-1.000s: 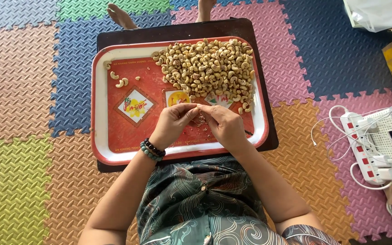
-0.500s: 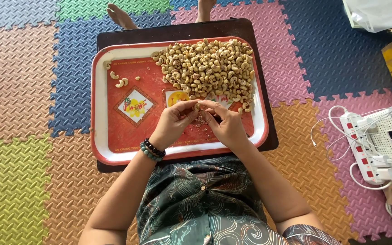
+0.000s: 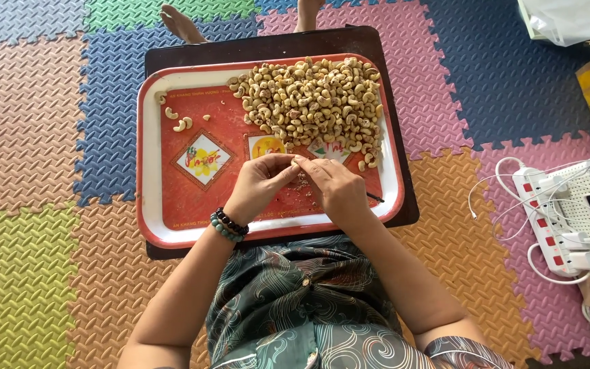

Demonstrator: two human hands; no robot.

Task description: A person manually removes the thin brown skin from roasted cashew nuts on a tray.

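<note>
— Both hands, left hand [image 3: 262, 183] and right hand [image 3: 336, 186], are pinching one cashew [image 3: 298, 162] between fingertips.
— Where?
— It's hovering over the tray's [image 3: 150, 205] near edge, pile [image 3: 312, 102] lying beyond.

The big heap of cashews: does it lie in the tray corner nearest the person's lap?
No, the heap of cashews fills the far right part of the red tray, beyond the left hand and right hand.

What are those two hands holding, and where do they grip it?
Left hand and right hand pinch one small pale cashew nut between their fingertips; exact grip hidden.
</note>
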